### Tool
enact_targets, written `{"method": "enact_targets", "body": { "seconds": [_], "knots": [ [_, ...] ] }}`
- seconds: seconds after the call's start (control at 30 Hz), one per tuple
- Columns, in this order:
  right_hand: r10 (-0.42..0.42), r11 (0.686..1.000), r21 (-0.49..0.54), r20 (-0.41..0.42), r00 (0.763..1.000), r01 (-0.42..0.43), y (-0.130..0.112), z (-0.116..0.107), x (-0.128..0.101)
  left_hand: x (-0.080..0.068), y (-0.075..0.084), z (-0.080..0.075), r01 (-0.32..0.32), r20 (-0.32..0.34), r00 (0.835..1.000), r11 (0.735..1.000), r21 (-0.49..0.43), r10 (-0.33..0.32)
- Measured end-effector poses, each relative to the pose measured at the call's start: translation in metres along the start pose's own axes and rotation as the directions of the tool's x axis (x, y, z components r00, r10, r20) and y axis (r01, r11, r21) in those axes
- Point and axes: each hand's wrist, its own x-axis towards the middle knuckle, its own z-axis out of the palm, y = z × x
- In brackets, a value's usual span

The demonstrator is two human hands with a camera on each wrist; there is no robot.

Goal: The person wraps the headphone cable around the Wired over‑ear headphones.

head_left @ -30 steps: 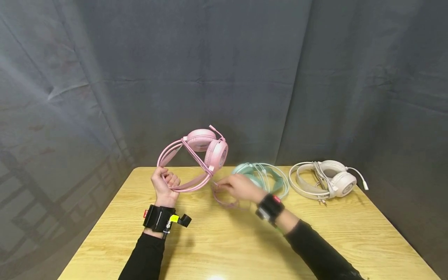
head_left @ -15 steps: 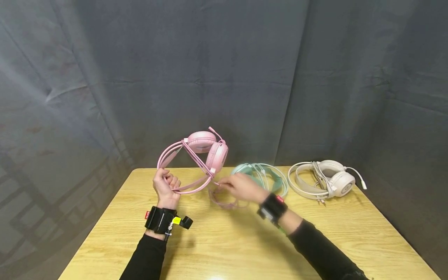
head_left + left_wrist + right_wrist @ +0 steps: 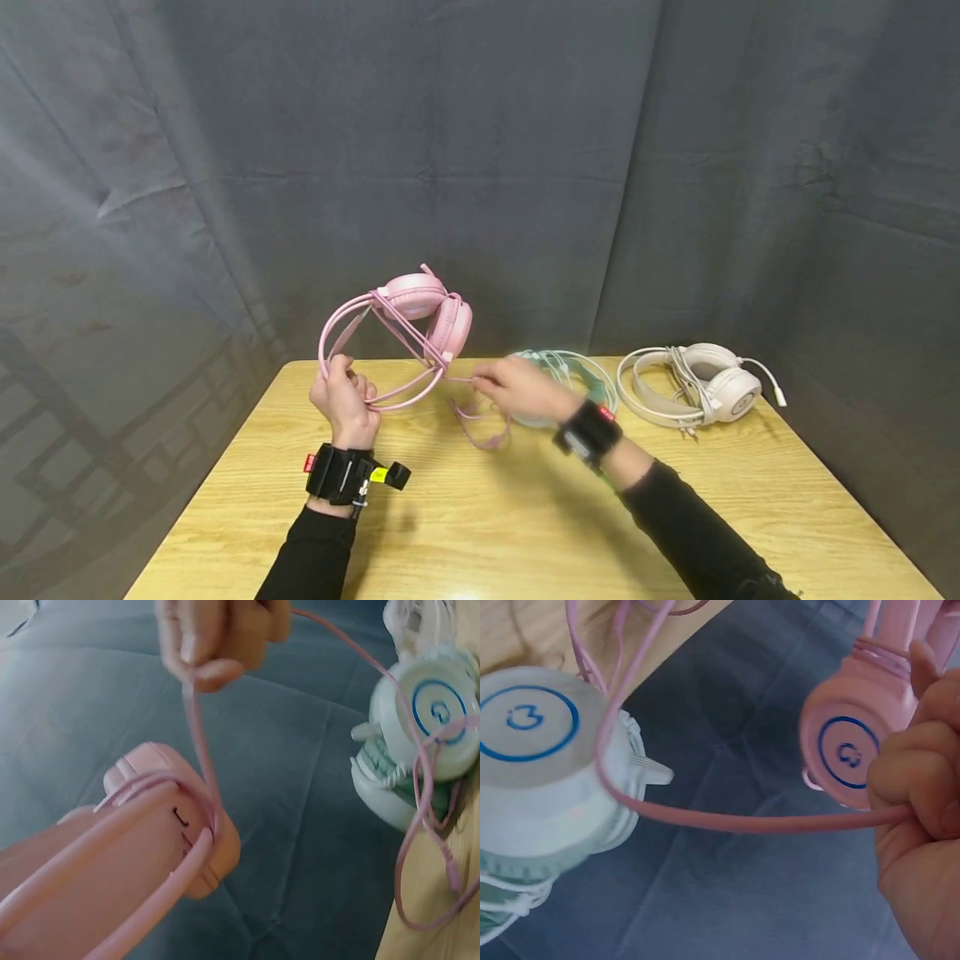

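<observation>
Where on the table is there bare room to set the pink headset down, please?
The near half of the table is bare wood, between the two forearms and to either side. The far left corner beyond the left hand is also free. The far right is crowded: mint headset, white headset and loose pink cable.

A: Head view evenly lit from above, small glare on the desk (image 3: 461,593) near edge, soft shadows under the arms.
B: Wrist views blurry, close objects out of focus; edges bend slightly.
</observation>
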Motion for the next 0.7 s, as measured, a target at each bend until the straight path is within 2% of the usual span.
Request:
{"method": "enact_targets", "body": {
  "seconds": [0.13,0.23,0.4,0.5,0.53,0.6,0.7],
  "knots": [
    [-0.057,0.998,-0.036,0.009,0.998,0.057,-0.007,-0.007,0.003,-0.005,0.000,0.004,-0.078,-0.022,0.997,0.994,0.072,0.080],
    [-0.083,0.994,-0.076,-0.009,0.996,0.082,-0.010,-0.012,0.008,-0.009,-0.001,0.006,-0.114,-0.020,0.993,0.982,0.151,0.118],
    [-0.093,0.979,-0.188,-0.067,0.993,0.079,-0.010,-0.020,0.017,-0.012,0.000,0.007,-0.168,0.037,0.986,0.955,0.245,0.164],
    [-0.095,0.967,-0.245,-0.094,0.991,0.070,-0.008,-0.027,0.021,-0.012,0.002,0.007,-0.224,0.093,0.974,0.928,0.297,0.206],
    [-0.099,0.962,-0.262,-0.096,0.990,0.071,-0.008,-0.029,0.022,-0.012,0.003,0.007,-0.246,0.114,0.969,0.915,0.318,0.221],
    [-0.113,0.951,-0.300,-0.093,0.989,0.080,-0.007,-0.033,0.024,-0.011,0.005,0.008,-0.307,0.158,0.951,0.871,0.383,0.266],
    [-0.139,0.939,-0.326,-0.067,0.988,0.110,-0.008,-0.039,0.028,-0.011,0.007,0.007,-0.390,0.205,0.921,0.777,0.494,0.332]
  ]
}}
